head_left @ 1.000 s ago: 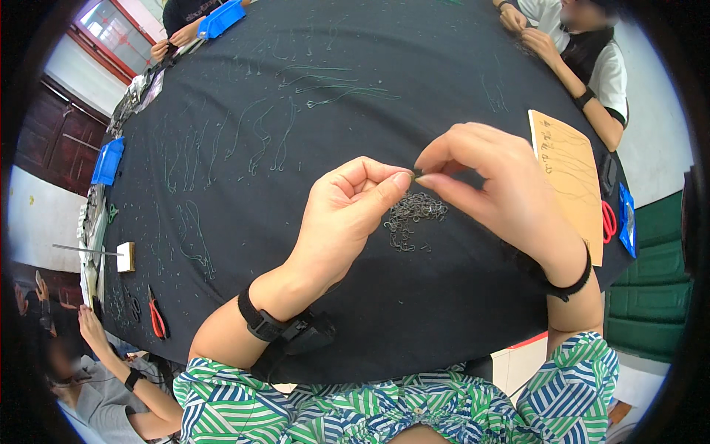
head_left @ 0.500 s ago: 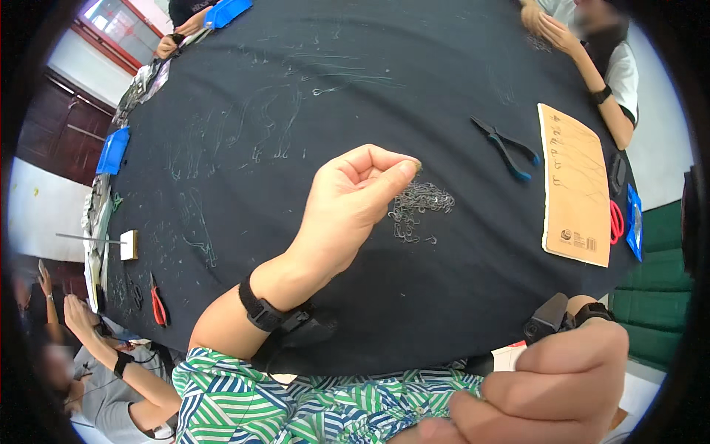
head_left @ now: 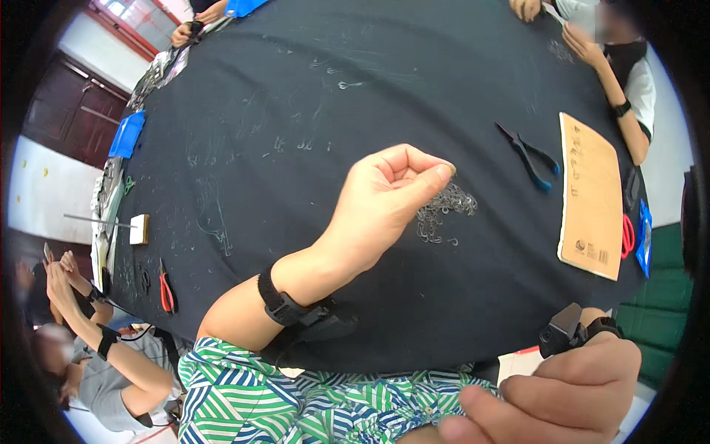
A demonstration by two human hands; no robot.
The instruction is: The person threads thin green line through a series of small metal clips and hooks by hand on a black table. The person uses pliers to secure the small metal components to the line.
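Observation:
My left hand [head_left: 384, 207] is raised over the middle of the black-covered table. Its thumb and forefinger pinch a tiny brownish bit that I cannot make out. Just past those fingertips lies a loose pile of small dark metal hooks [head_left: 449, 211], partly hidden by the hand. Close in front of me at the lower right is my right hand [head_left: 569, 385], with its fingers curled in. What it holds, if anything, does not show. Nearest it is a black wrist device [head_left: 563, 331] strapped to my right wrist.
Blue-tipped pliers [head_left: 526, 155] lie right of the pile, beside a tan notebook [head_left: 590, 196], red-handled scissors [head_left: 628, 237] and a blue packet [head_left: 644, 240]. Thin hooked lines [head_left: 214, 226] lie about the black cloth [head_left: 414, 311]. Red-handled pliers [head_left: 166, 288] are at the left. Other people sit around the edge.
The view has turned slightly, so the table's things sit farther right. My left hand has moved a little right against the hook pile, still pinching. My right hand stays curled.

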